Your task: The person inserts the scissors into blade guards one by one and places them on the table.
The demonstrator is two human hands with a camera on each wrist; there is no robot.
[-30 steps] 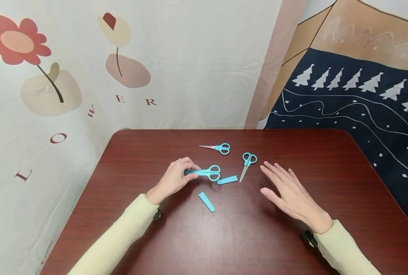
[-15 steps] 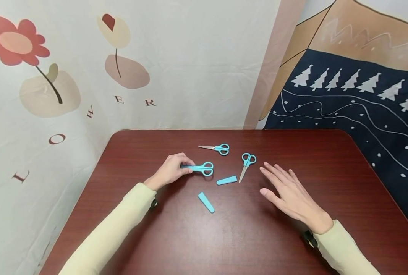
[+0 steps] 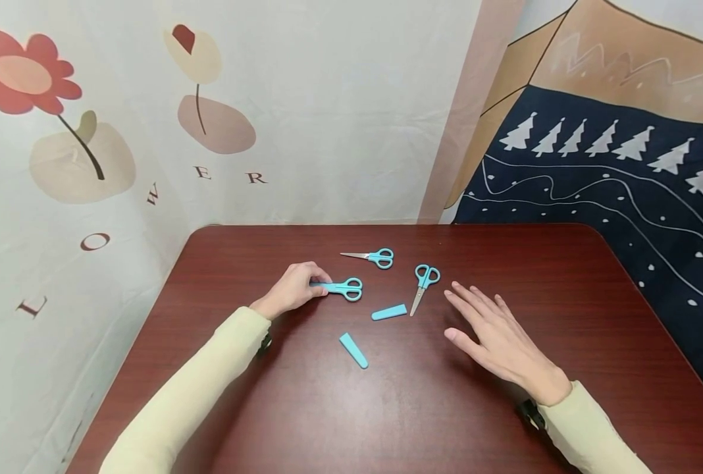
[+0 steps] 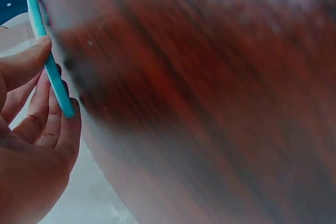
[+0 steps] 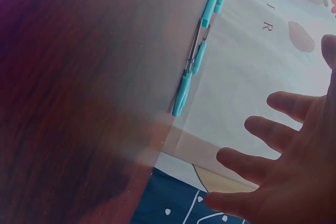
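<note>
My left hand [image 3: 295, 288] pinches the capped blade end of a pair of blue scissors [image 3: 344, 288] lying on the dark red table [image 3: 422, 395]; in the left wrist view its fingers curl round the blue capped scissors [image 4: 50, 66]. Two more blue scissors lie with bare blades: one pair [image 3: 370, 257] further back, another pair [image 3: 421, 284] to the right. Two loose blue blade caps lie near: one cap [image 3: 389, 312] mid-table, another cap [image 3: 353, 349] nearer me. My right hand [image 3: 494, 336] hovers open, fingers spread, just right of the scissors; in the right wrist view its fingers [image 5: 283, 145] are spread.
A flower-print cloth [image 3: 120, 131] hangs behind and left of the table. A dark blue cloth with white trees [image 3: 612, 171] hangs at the right. The table's rounded back edge [image 3: 387, 225] meets these cloths.
My left hand has drawn the capped scissors back and to the left, away from the loose caps. My right hand has barely moved.
</note>
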